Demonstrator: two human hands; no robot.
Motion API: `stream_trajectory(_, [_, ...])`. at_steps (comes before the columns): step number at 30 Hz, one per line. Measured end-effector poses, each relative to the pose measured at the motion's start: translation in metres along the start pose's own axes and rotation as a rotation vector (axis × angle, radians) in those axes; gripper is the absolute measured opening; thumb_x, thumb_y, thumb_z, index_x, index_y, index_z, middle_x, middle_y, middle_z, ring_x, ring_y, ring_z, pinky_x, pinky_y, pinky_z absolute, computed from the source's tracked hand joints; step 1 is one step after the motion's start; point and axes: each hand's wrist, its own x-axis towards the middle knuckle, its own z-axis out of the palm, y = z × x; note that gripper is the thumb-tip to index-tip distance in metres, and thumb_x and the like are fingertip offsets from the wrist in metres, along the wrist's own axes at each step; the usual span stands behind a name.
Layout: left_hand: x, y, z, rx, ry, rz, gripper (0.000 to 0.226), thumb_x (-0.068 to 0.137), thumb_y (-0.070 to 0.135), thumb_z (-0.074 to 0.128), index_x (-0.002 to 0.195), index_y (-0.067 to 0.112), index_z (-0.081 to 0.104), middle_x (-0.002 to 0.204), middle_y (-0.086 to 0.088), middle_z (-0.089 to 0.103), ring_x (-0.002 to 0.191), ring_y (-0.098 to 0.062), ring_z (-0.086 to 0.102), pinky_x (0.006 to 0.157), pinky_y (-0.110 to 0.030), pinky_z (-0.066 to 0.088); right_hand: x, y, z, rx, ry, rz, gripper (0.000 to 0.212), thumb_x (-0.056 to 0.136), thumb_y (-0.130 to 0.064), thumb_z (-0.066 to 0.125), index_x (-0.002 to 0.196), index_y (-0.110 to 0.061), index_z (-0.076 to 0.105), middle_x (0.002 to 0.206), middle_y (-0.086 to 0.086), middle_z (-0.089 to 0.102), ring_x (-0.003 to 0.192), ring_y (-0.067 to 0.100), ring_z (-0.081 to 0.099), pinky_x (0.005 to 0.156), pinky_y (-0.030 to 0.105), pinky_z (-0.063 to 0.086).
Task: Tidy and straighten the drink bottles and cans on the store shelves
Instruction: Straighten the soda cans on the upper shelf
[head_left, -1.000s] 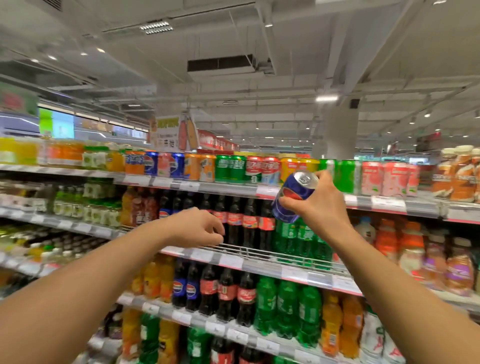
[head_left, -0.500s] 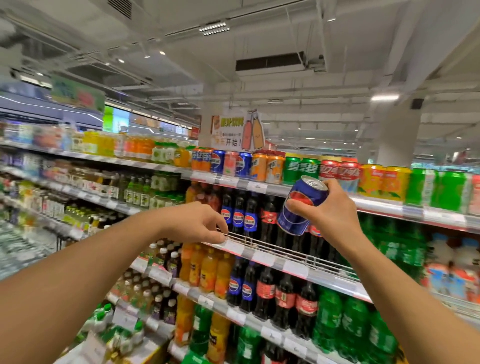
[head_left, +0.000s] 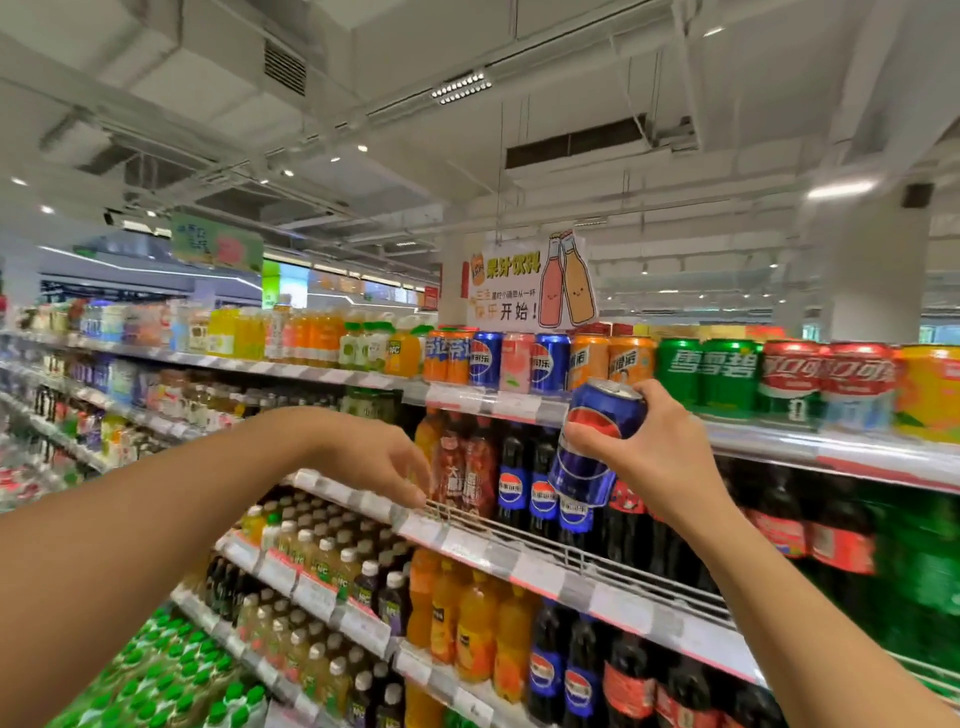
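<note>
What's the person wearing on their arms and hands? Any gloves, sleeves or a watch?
Nothing shows on them. Both forearms are bare from the bottom edge of the picture up to the wrists, with no sleeve in view. The left hand and the right hand wear no gloves, and no watch, bracelet or ring is visible. Anything worn above the forearms lies outside the picture.

Supermarket, drinks aisle. Long tiered shelves (head_left: 597, 574) run left into distance, packed with soft drinks. Top shelf: row of cans (head_left: 727, 376), blue, orange, green, red, faces outward. Below: rows of cola bottles (head_left: 519, 483), orange juice bottles (head_left: 470, 631), small capped bottles (head_left: 322, 545). Price tags (head_left: 462, 543) clipped along every shelf edge. Hanging sign (head_left: 530, 280) with cartoon bottles and Chinese text over aisle. Open industrial ceiling, white ducts, vents, strip lights (head_left: 839, 189). White pillar (head_left: 872, 270) at right.
</note>
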Motion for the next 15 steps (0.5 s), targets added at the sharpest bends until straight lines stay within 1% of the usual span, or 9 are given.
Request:
stream_trajectory(4, [0.042,-0.018,-0.022,0.049,0.195,0.038,0.047,0.099,0.05,0.055,0.141,0.03,0.053,0.134,0.009,0.061,0.116,-0.007,0.058,0.103,-0.032,0.048,0.023,0.01,0.029,-0.007,0.015,0.007,0.057,0.069,-0.057,0.085,0.103,-0.028,0.051,0.087,-0.007,0.067,0.08,0.018,0.066,0.076,0.046,0.058])
stream_trajectory(6, [0.067,-0.026,-0.028,0.081,0.308,0.071,0.048,0.098,0.051,0.057,0.141,0.031,0.053,0.137,0.01,0.06,0.119,-0.008,0.056,0.102,-0.032,0.048,0.028,0.014,0.04,-0.027,0.007,0.018,0.056,0.069,-0.056,0.085,0.103,-0.029,0.049,0.087,-0.008,0.067,0.081,0.018,0.067,0.077,0.047,0.058])
stream_trajectory(9, [0.111,-0.036,-0.04,0.14,0.461,0.14,0.051,0.096,0.048,0.06,0.142,0.029,0.053,0.142,0.007,0.056,0.124,-0.013,0.053,0.104,-0.037,0.047,0.036,0.023,0.054,-0.078,0.002,0.04,0.056,0.066,-0.058,0.084,0.1,-0.03,0.05,0.086,-0.009,0.069,0.079,0.016,0.067,0.075,0.048,0.059])
stream_trajectory(12, [0.157,-0.045,-0.057,0.151,0.625,0.198,0.056,0.094,0.043,0.062,0.146,0.027,0.05,0.145,0.004,0.055,0.13,-0.016,0.051,0.106,-0.041,0.047,0.041,0.028,0.062,-0.126,0.008,0.066,0.056,0.065,-0.059,0.084,0.104,-0.034,0.053,0.086,-0.011,0.072,0.079,0.011,0.068,0.075,0.046,0.059])
stream_trajectory(15, [0.201,-0.054,-0.075,0.112,0.757,0.25,0.058,0.091,0.041,0.065,0.145,0.025,0.05,0.139,0.0,0.058,0.124,-0.019,0.053,0.103,-0.042,0.049,0.048,0.026,0.068,-0.183,0.031,0.08,0.059,0.066,-0.057,0.086,0.108,-0.031,0.054,0.089,-0.011,0.073,0.081,0.01,0.07,0.077,0.044,0.06])
